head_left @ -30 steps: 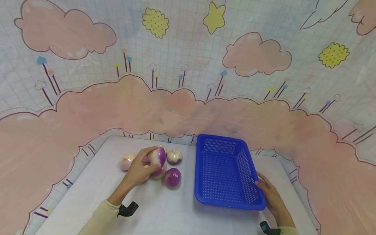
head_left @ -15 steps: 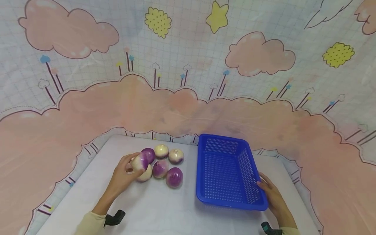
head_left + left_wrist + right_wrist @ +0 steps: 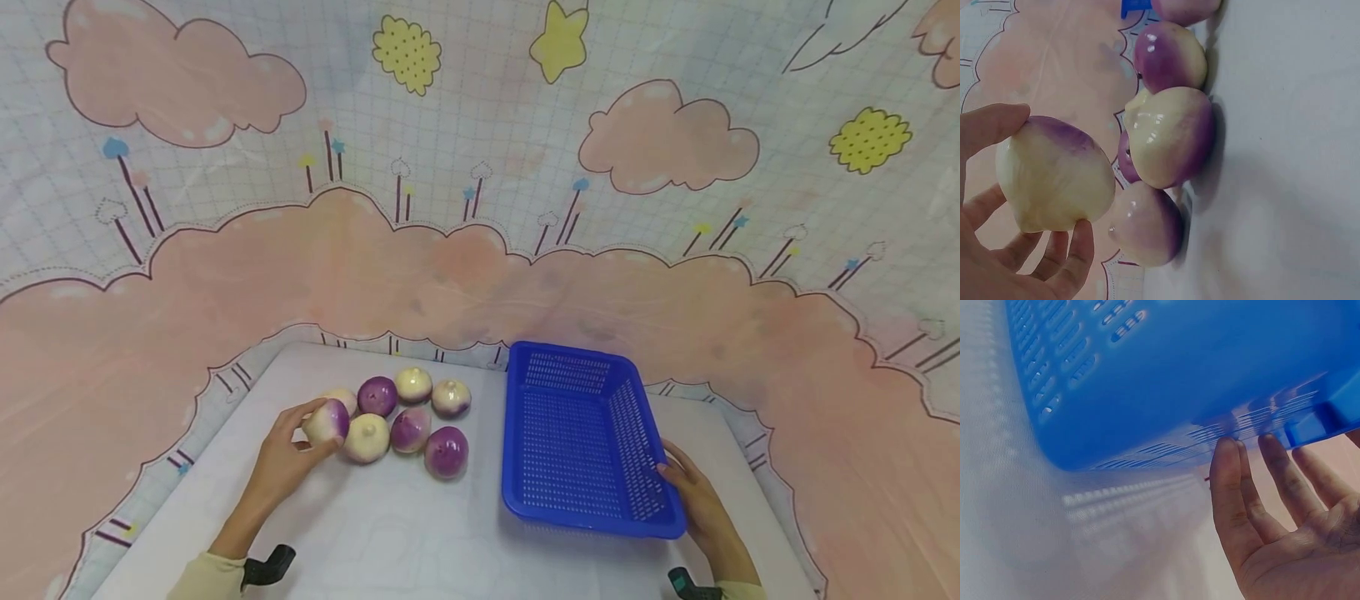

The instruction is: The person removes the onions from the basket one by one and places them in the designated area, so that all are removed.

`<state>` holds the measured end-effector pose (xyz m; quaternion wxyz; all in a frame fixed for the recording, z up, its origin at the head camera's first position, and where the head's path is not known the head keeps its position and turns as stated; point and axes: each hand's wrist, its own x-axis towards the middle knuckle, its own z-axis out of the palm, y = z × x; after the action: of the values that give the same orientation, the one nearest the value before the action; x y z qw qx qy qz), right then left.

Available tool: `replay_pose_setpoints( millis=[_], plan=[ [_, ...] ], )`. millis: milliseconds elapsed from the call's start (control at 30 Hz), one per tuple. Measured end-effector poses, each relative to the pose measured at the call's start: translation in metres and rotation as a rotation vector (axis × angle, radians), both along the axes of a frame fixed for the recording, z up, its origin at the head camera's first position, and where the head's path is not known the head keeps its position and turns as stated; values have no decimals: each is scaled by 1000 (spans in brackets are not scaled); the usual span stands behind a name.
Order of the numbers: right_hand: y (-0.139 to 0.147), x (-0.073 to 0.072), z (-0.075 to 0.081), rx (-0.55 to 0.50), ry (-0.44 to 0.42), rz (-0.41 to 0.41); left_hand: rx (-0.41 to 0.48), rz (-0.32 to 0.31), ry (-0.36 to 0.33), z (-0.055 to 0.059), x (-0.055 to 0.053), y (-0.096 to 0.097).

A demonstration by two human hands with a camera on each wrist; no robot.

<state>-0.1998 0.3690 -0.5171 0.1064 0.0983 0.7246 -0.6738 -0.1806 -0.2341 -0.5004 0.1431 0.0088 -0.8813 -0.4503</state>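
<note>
A purple-and-white turnip [image 3: 327,422] is held by my left hand [image 3: 281,462] between thumb and fingertips, at the left of the turnip group. In the left wrist view this turnip [image 3: 1057,175] appears raised, beside the others. A white-topped turnip [image 3: 367,439] and a purple turnip [image 3: 377,396] lie nearest to it. My right hand [image 3: 701,504] holds the right side of a blue plastic basket [image 3: 592,528], thumb at the rim. In the right wrist view its fingers [image 3: 1229,481] touch the outer slotted wall. Nothing is seen inside the basket.
More turnips sit on the white table [image 3: 420,533], among them a purple one [image 3: 446,452] at the front and a pale one [image 3: 451,399] behind. A patterned cloth [image 3: 480,275] hangs behind the table.
My left hand has carried the held turnip leftward, from above the middle of the group to its left end, uncovering other turnips. The right hand and basket stay in place.
</note>
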Motion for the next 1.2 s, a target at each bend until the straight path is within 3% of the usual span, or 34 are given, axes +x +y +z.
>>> replay_pose_setpoints(
  millis=[333, 533, 800, 1200],
  plan=[
    [1, 0, 1, 8, -7, -7, -84, 29, -106, -6, 2, -9],
    [1, 0, 0, -3, 3, 6, -118, 6, -203, -11, -1, -13],
    [1, 0, -1, 6, 11, 9, -174, -29, -188, -17, -4, -16],
    [1, 0, -1, 19, 8, 12, -138, -18, -216, -22, -9, -11]
  ],
)
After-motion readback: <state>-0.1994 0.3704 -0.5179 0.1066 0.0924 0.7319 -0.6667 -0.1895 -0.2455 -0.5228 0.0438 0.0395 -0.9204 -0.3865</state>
